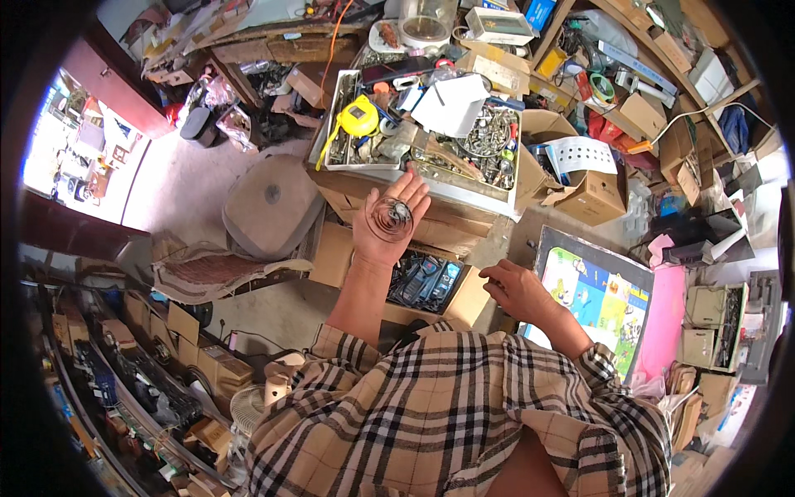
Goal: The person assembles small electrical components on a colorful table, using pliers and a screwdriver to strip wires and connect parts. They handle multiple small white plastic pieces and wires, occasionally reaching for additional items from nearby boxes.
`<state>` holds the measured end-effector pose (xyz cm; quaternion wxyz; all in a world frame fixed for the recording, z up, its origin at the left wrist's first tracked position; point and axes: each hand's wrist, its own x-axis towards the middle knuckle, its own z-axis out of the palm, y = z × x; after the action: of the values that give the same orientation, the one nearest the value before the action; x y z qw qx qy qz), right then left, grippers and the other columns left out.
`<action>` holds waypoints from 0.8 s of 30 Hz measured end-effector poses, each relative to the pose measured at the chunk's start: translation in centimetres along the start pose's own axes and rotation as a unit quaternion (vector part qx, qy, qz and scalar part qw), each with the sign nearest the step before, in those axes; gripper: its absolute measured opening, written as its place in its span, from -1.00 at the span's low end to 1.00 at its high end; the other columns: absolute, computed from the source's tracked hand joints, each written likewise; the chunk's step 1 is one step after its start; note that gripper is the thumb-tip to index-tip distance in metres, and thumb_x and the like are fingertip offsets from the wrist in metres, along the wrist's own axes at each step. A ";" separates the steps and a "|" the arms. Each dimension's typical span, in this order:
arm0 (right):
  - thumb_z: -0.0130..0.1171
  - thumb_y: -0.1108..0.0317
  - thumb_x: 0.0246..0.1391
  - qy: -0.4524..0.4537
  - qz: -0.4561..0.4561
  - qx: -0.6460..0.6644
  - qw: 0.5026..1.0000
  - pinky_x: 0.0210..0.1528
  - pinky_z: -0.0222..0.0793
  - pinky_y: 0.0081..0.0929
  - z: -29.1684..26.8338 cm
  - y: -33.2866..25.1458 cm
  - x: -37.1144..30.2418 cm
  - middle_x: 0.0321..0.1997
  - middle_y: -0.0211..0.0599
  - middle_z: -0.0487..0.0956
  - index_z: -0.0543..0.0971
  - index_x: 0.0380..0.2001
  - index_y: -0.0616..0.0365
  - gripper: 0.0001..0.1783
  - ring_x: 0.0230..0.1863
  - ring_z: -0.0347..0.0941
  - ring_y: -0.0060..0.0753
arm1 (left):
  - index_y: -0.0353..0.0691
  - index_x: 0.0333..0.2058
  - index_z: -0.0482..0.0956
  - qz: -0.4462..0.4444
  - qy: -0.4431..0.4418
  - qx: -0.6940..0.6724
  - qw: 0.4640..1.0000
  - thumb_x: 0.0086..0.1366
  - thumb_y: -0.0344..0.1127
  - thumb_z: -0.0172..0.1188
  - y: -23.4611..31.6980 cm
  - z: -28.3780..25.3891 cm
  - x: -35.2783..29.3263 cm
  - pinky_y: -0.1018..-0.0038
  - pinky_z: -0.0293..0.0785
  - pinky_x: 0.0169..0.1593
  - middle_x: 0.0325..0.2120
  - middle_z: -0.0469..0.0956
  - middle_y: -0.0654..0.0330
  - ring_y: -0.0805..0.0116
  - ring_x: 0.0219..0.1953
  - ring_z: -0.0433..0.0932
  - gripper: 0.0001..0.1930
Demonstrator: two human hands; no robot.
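Observation:
My left hand [391, 214] is held palm up in front of the desk, its fingers stretched toward the edge of a parts tray. On the palm rests a small round thing [396, 219] with dark, coil-like rings and a shiny middle; its exact kind is unclear. My right hand [523, 291] hovers to the right, back upward, fingers loosely bent and apart, with nothing visible in it. The white tray [356, 166] on the desk holds loose metal parts [489, 137], a yellow tape measure [359, 117] and a white paper [451, 103].
Below my hands stands an open cardboard box [469, 300] with dark and blue packs inside. A padded chair [273, 203] is at left. To the right are a colourful printed board [598, 290] and another carton [592, 197]. Crowded shelves [124, 364] line the lower left.

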<state>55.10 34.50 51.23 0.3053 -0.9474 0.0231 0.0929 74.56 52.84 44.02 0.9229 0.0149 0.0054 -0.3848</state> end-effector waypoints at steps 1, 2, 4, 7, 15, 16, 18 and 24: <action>0.07 0.33 0.07 0.004 -0.001 0.005 1.000 -0.29 0.42 -0.19 0.1 -0.1 -0.1 -0.35 -0.10 0.49 0.51 -0.19 0.14 -0.77 -0.35 0.49 0.02 | -0.49 0.22 0.02 0.000 -0.021 0.006 1.000 0.37 -0.06 -0.29 0.2 0.2 0.1 0.19 -0.15 0.36 0.27 -0.03 -0.17 0.00 0.33 -0.09 -0.37; 0.07 0.34 0.07 0.008 -0.001 0.010 1.000 -0.28 0.42 -0.19 0.2 -0.1 -0.2 -0.35 -0.10 0.49 0.51 -0.20 0.15 -0.78 -0.35 0.49 0.02 | -0.48 0.23 0.01 -0.001 -0.043 0.011 0.999 0.37 -0.05 -0.31 0.3 0.5 0.1 0.20 -0.20 0.37 0.28 -0.06 -0.15 0.02 0.35 -0.13 -0.36; 0.07 0.33 0.07 0.019 -0.005 0.016 1.000 -0.28 0.42 -0.19 0.3 0.0 -0.6 -0.34 -0.10 0.49 0.51 -0.22 0.17 -0.79 -0.34 0.49 0.02 | -0.45 0.25 -0.06 -0.003 -0.050 0.029 0.998 0.35 -0.03 -0.29 0.1 1.2 0.0 0.23 -0.26 0.38 0.30 -0.11 -0.13 0.04 0.36 -0.17 -0.33; 0.08 0.33 0.07 0.038 -0.017 0.017 0.999 -0.27 0.43 -0.19 0.3 0.3 -1.2 -0.33 -0.10 0.50 0.51 -0.24 0.18 -0.79 -0.34 0.49 0.02 | -0.45 0.25 -0.03 -0.010 -0.045 0.044 0.998 0.32 -0.04 -0.24 -0.6 2.0 0.1 0.21 -0.27 0.38 0.29 -0.08 -0.12 0.03 0.35 -0.15 -0.32; 0.10 0.28 0.07 0.072 -0.019 0.006 0.997 -0.27 0.46 -0.21 0.8 0.6 -2.0 -0.32 -0.15 0.51 0.52 -0.24 0.12 -0.78 -0.34 0.50 0.00 | -0.51 -0.09 0.41 -0.069 0.075 0.012 0.995 0.25 -0.18 -0.11 -2.3 0.6 -0.2 0.15 0.23 0.18 -0.07 0.42 -0.13 0.01 0.04 0.34 -0.55; 0.09 0.27 0.07 0.079 -0.023 -0.003 0.997 -0.28 0.46 -0.20 1.0 0.9 -2.3 -0.33 -0.15 0.51 0.52 -0.23 0.12 -0.78 -0.35 0.50 0.01 | -0.48 -0.17 0.47 -0.106 0.060 -0.016 0.992 0.24 -0.19 -0.08 -2.5 0.4 -0.2 0.16 0.35 0.08 -0.19 0.49 -0.10 0.03 -0.08 0.43 -0.60; 0.09 0.27 0.08 0.084 -0.014 0.001 0.996 -0.27 0.45 -0.19 1.3 1.2 -2.6 -0.32 -0.15 0.51 0.52 -0.23 0.12 -0.78 -0.34 0.50 0.00 | -0.34 -0.42 0.46 -0.093 0.183 0.031 0.978 0.24 -0.17 -0.05 -3.2 0.1 -0.5 0.28 0.41 -0.21 -0.46 0.47 0.06 0.18 -0.38 0.41 -0.69; 0.10 0.28 0.05 0.088 -0.014 0.019 0.996 -0.23 0.44 -0.19 1.9 1.9 -4.3 -0.31 -0.13 0.51 0.52 -0.22 0.12 -0.77 -0.30 0.50 0.00 | -0.21 -0.58 0.34 -0.168 0.089 -0.003 0.982 0.25 -0.14 -0.05 -4.1 -1.5 -1.9 0.44 0.25 -0.41 -0.61 0.35 0.18 0.32 -0.53 0.28 -0.69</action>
<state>50.40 34.02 49.44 0.3209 -0.9463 0.0388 0.0043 70.27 51.37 42.44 0.8408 0.0452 0.0908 -0.5318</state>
